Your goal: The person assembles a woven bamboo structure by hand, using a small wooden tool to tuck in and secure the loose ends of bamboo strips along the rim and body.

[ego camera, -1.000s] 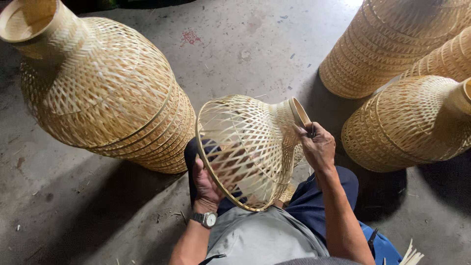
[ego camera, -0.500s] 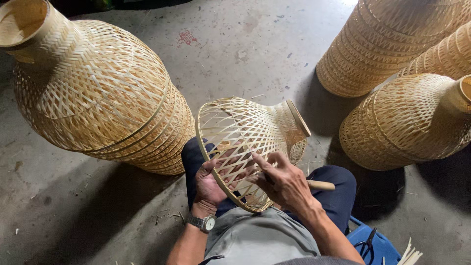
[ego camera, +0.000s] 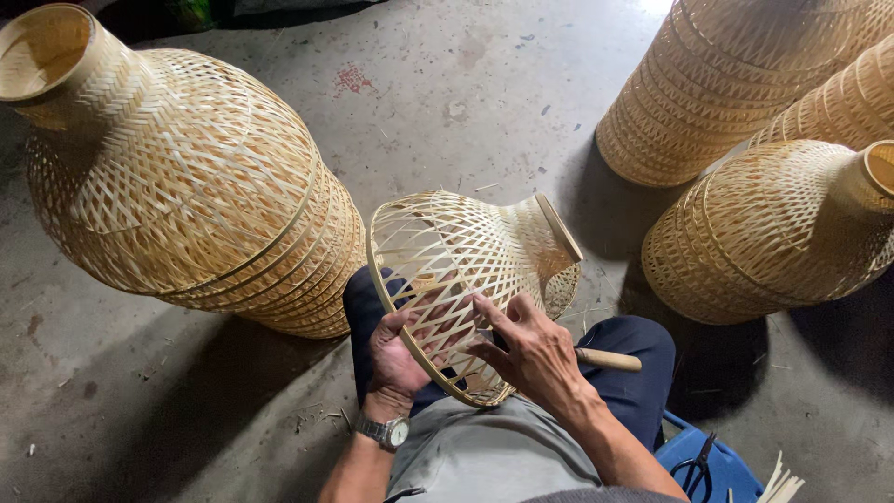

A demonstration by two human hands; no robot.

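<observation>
Concrete floor (ego camera: 447, 102) fills the view, grey, stained, w/ bamboo scraps scattered. Biggest item: stack of nested woven bamboo lampshades (ego camera: 186, 186) lying on its side at left, narrow neck up toward top-left corner. Top right, another tall stack of shades (ego camera: 736, 84), a second one (ego camera: 838, 107) leaning just beside it. Below those, a third stack (ego camera: 773, 233) on its side, neck pointing right.

Centre now: single open-weave bamboo shade (ego camera: 466, 256) resting on the person's lap, wide rim facing the camera, neck tilted away to the right, clear of the floor stacks. Dark blue trousers under it, grey shirt at bottom edge.

Left hand (ego camera: 396, 359) cups the lower-left of the wide rim, thumb outside, fingers curled in behind the weave, so gripping the rim. Wristwatch (ego camera: 386, 430) on that wrist.

Right hand (ego camera: 531, 349) sits on the rim's lower right, fingers spread across the lattice, index pressing on a strip. A wooden-handled tool (ego camera: 610, 359) pokes out to the right from under that palm; its working end is hidden.

Bottom right: blue stool (ego camera: 726, 470) edge w/ black scissors (ego camera: 694, 466) on it, pale bamboo strips (ego camera: 780, 482) beside.
</observation>
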